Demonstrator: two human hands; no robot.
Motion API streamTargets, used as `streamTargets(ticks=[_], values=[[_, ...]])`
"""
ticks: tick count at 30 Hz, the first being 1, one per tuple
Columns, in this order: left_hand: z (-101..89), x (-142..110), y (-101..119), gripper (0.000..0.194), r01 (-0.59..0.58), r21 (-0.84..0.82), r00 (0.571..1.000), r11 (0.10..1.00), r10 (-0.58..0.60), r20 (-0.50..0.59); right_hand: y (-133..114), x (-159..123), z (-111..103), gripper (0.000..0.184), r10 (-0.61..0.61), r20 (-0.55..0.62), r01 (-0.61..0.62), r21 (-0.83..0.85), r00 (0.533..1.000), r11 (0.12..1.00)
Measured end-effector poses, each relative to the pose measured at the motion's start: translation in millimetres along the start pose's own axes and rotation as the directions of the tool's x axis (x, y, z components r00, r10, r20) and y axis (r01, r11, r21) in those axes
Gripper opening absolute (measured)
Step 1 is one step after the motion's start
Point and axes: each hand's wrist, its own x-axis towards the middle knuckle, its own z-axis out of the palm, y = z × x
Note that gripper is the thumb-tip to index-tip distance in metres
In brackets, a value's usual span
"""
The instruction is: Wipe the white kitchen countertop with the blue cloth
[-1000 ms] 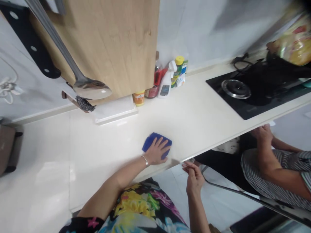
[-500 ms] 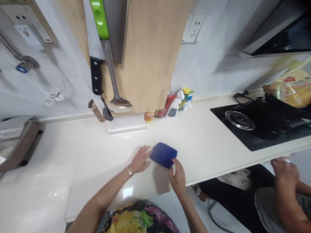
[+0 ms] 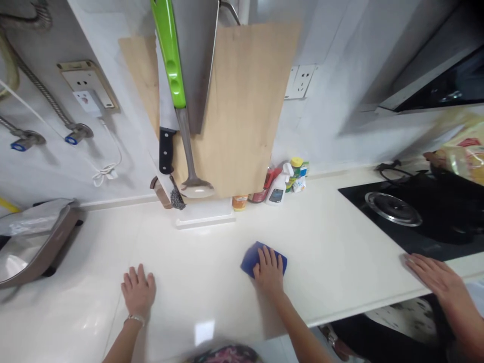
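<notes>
A folded blue cloth point(image 3: 249, 259) lies on the white countertop point(image 3: 196, 292). Over its right part my right hand point(image 3: 269, 272) rests flat, palm down, with the fingers stretched out and slightly apart. My left hand point(image 3: 138, 290), a bracelet at its wrist, lies palm down on the bare counter well to the left of the cloth. Its fingers are spread and nothing is in them.
Behind the cloth stand a white spray bottle point(image 3: 279, 186) and other containers. A ladle point(image 3: 194, 186), knives and a wooden cutting board point(image 3: 245, 111) hang above. Another person's hand point(image 3: 438, 277) touches the counter's right front edge, near the black cooktop point(image 3: 351, 194).
My left hand has left the cloth's side and moved left onto the counter. My right hand has gone from the cloth's edge to flat on top. The other person's hand has reached the counter.
</notes>
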Motion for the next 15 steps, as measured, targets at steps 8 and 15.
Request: streamTargets(ticks=[8, 15], values=[[-5.6, 2, 12, 0.063, 0.018, 0.041, 1.000, 0.999, -0.019, 0.025, 20, 63, 5, 0.055, -0.060, 0.037, 0.058, 0.063, 0.997, 0.996], [-6.1, 4, 15, 0.066, 0.016, 0.036, 1.000, 0.999, -0.017, 0.021, 39, 132, 19, 0.055, -0.176, 0.068, 0.167, 0.120, 0.982, 0.978]])
